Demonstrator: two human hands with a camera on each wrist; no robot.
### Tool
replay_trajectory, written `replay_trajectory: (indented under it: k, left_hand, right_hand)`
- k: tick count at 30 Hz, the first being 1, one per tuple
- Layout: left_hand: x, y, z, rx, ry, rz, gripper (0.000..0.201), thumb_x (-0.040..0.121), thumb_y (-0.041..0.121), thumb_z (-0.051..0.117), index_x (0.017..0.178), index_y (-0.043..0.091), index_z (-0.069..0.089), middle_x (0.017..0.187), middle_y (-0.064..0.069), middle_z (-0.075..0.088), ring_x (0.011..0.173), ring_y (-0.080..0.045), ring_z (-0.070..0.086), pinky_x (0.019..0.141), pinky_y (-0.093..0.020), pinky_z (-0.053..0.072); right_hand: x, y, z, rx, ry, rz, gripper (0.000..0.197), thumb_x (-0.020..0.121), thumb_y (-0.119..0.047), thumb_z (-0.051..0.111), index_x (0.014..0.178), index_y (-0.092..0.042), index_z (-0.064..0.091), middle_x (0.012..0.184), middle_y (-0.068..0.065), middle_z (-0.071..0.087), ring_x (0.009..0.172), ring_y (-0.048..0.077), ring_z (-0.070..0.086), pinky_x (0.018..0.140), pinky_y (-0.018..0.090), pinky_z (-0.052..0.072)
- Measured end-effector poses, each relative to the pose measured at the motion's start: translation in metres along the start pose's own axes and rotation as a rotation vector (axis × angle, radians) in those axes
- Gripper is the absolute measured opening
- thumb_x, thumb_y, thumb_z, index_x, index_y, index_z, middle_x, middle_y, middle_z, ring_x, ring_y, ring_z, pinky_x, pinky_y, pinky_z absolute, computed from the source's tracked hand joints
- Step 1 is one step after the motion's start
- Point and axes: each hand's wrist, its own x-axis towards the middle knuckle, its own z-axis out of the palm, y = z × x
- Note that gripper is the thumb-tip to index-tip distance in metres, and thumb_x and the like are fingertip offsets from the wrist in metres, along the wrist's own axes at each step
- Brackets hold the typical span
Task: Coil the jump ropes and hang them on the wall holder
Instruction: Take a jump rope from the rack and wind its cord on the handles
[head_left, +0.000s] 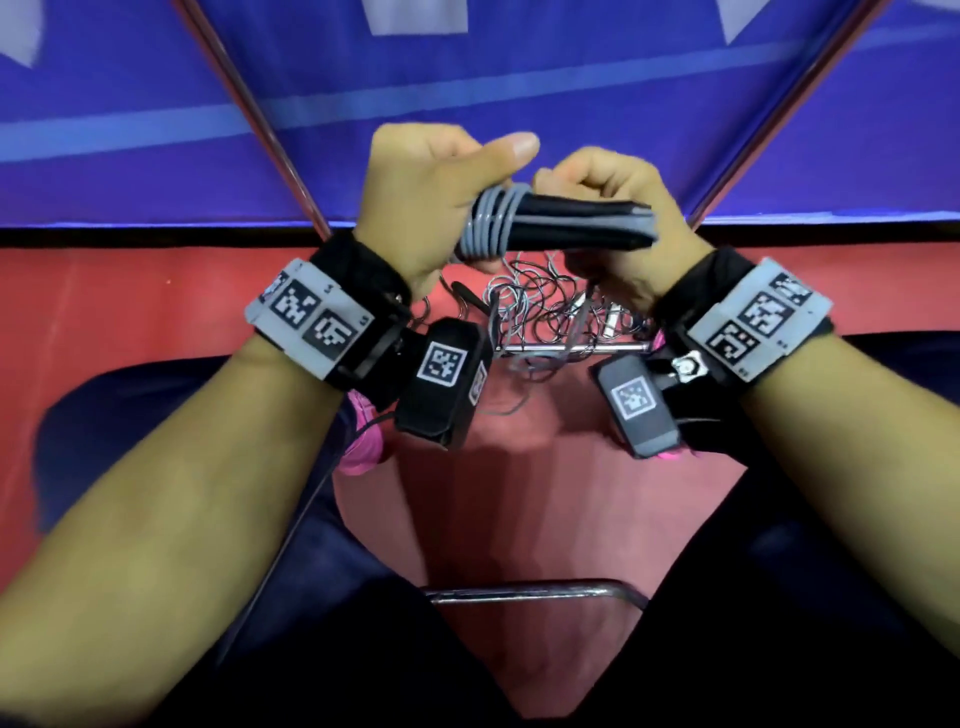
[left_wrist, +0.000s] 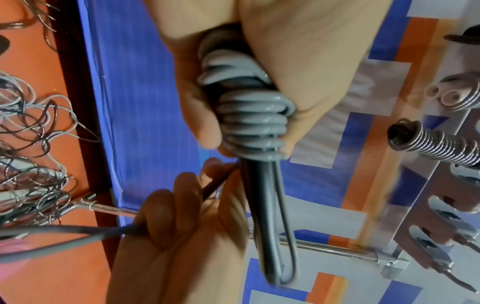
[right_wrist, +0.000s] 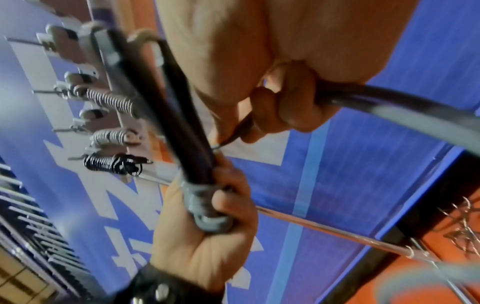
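The jump rope (head_left: 566, 224) is held up in front of the person, between both hands. Its two black handles lie side by side, their long axis level from left to right in the head view, with tight grey turns (head_left: 491, 223) wound round the left end. The left hand (head_left: 415, 202) grips that wound end, thumb laid over the top. The right hand (head_left: 613, 228) is curled round the loose grey cord (left_wrist: 78, 234), which trails out of the fist. Below the hands a tangle of ropes (head_left: 545, 301) lies on the red floor (head_left: 104, 312). On the wall beyond, the wall holder (left_wrist: 415, 234) carries coiled ropes (left_wrist: 436, 144) on its hooks.
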Motion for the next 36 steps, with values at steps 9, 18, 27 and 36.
replay_trajectory:
  k: [9,18,27,36]
  left_hand:
    - [0.012,-0.009,0.003,0.044,0.318,-0.046,0.057,0.067,0.03,0.087,0.035,0.017,0.041,0.044,0.002,0.035,0.045,-0.031,0.047,0.051,-0.044,0.051]
    - [0.008,-0.012,0.008,0.249,0.354,0.067,0.035,0.079,0.038,0.076,0.059,0.014,0.059,0.052,0.008,0.053,0.054,-0.012,0.047,0.061,-0.03,0.047]
    - [-0.005,-0.001,0.004,0.173,0.215,0.159,0.028,0.089,0.026,0.074,0.063,0.016,0.073,0.068,-0.001,0.075,0.068,-0.027,0.073,0.07,-0.044,0.06]
    - [0.0,0.002,0.012,0.101,0.38,0.089,0.033,0.08,0.025,0.082,0.053,0.013,0.068,0.059,-0.002,0.071,0.054,-0.016,0.064,0.062,-0.036,0.056]
  right_hand:
    - [-0.012,0.019,0.037,-0.161,0.213,0.006,0.02,0.084,0.005,0.055,0.065,0.001,0.055,0.051,0.004,0.042,0.042,0.011,0.033,0.043,0.022,0.027]
    - [-0.021,0.022,0.035,-0.041,0.109,0.043,0.038,0.091,-0.031,0.067,0.072,0.001,0.065,0.046,0.007,0.049,0.042,0.017,0.035,0.044,0.022,0.029]
    - [-0.025,0.014,0.034,0.086,-0.001,0.14,0.025,0.097,-0.014,0.061,0.073,-0.006,0.064,0.051,-0.004,0.056,0.04,0.007,0.042,0.04,0.017,0.03]
    - [-0.022,0.008,0.031,-0.073,0.048,0.055,0.019,0.091,-0.024,0.072,0.073,-0.017,0.07,0.065,0.007,0.066,0.042,0.014,0.052,0.041,0.02,0.035]
